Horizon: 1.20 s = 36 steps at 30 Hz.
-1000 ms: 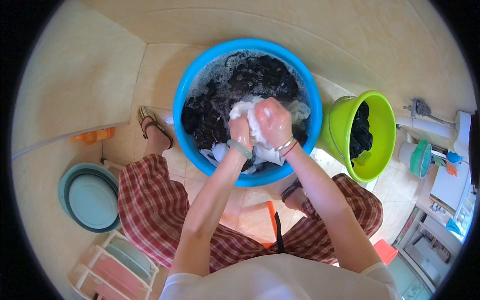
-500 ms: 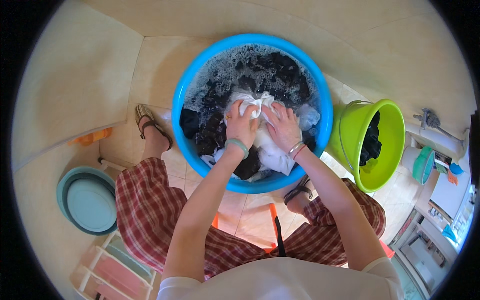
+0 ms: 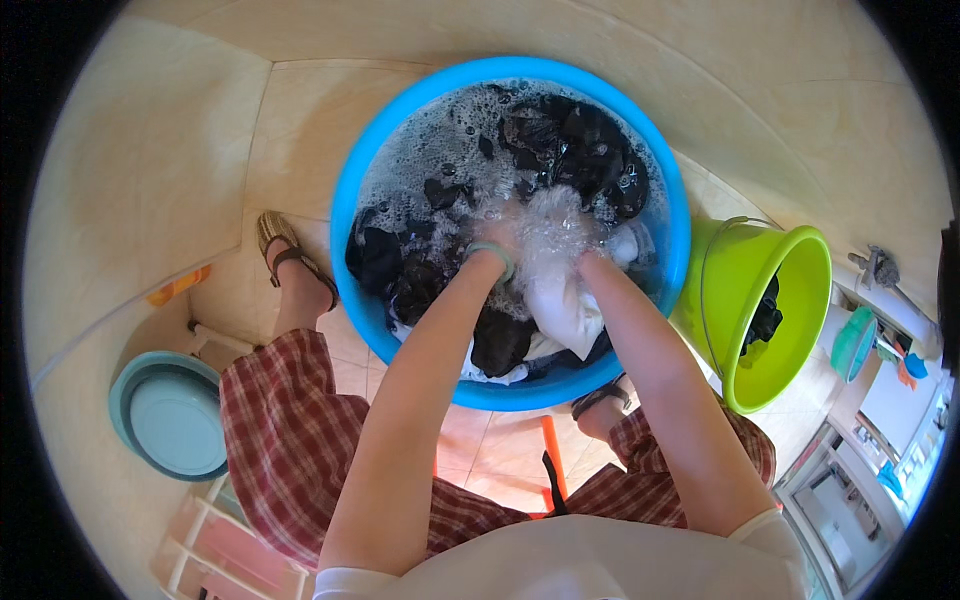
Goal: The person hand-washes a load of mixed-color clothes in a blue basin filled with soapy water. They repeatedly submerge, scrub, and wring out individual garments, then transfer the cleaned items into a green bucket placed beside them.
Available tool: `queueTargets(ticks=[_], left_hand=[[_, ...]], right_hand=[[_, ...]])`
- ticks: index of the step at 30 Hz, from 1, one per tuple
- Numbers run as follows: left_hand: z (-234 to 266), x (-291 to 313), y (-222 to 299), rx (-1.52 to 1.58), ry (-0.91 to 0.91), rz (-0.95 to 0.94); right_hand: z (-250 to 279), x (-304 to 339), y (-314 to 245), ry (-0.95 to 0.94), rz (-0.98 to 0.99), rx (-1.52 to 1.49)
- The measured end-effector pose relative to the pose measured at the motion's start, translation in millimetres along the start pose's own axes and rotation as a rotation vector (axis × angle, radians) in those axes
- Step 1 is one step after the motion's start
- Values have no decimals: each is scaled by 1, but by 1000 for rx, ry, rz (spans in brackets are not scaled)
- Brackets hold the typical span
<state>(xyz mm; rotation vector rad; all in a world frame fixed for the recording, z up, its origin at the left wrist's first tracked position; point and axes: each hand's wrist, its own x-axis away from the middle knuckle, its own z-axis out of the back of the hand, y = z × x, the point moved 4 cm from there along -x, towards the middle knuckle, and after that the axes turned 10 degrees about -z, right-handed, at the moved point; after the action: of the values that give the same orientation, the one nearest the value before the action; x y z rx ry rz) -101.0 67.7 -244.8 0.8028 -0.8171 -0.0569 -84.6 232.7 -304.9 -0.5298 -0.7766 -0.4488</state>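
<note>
Between my knees stands a big round blue basin (image 3: 345,200) of sudsy water. Dark clothes (image 3: 575,140) float in it, mostly at the far side and the left. A white cloth (image 3: 562,305) lies in the middle and bulges up close to my right wrist. My left hand (image 3: 503,222) is sunk in the foam up to the green bracelet, beside the white cloth. Water and bubbles also cover my right hand (image 3: 592,255) down to the wrist. The fingers of both hands are hidden under the suds, so their grip does not show.
To the right of the basin a lime-green bucket (image 3: 800,345) leans, with dark cloth (image 3: 765,318) inside. Grey-blue washbasins (image 3: 122,400) sit at the left by a white rack (image 3: 190,545). Walls close in at the far side and left. A tap (image 3: 878,265) juts from the right wall.
Both hands have gone down from the top of the white cloth into the water, pushing it under. Foam now splashes up around the wrists. The view has shifted slightly.
</note>
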Motion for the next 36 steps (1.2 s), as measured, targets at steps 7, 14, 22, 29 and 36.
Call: queueTargets(ticks=[7, 14, 22, 29, 36], left_hand=[[7, 33, 18, 1007, 319, -101], [5, 91, 30, 1666, 29, -337], [10, 139, 79, 2045, -115, -301], [-2, 138, 61, 1949, 55, -503], [10, 165, 63, 1341, 497, -130]], right_hand=[[67, 146, -83, 488, 692, -289], [67, 289, -121, 453, 1103, -148], [81, 311, -136, 637, 1016, -211], [95, 291, -138, 746, 997, -353], [114, 212, -80, 650, 652, -140]])
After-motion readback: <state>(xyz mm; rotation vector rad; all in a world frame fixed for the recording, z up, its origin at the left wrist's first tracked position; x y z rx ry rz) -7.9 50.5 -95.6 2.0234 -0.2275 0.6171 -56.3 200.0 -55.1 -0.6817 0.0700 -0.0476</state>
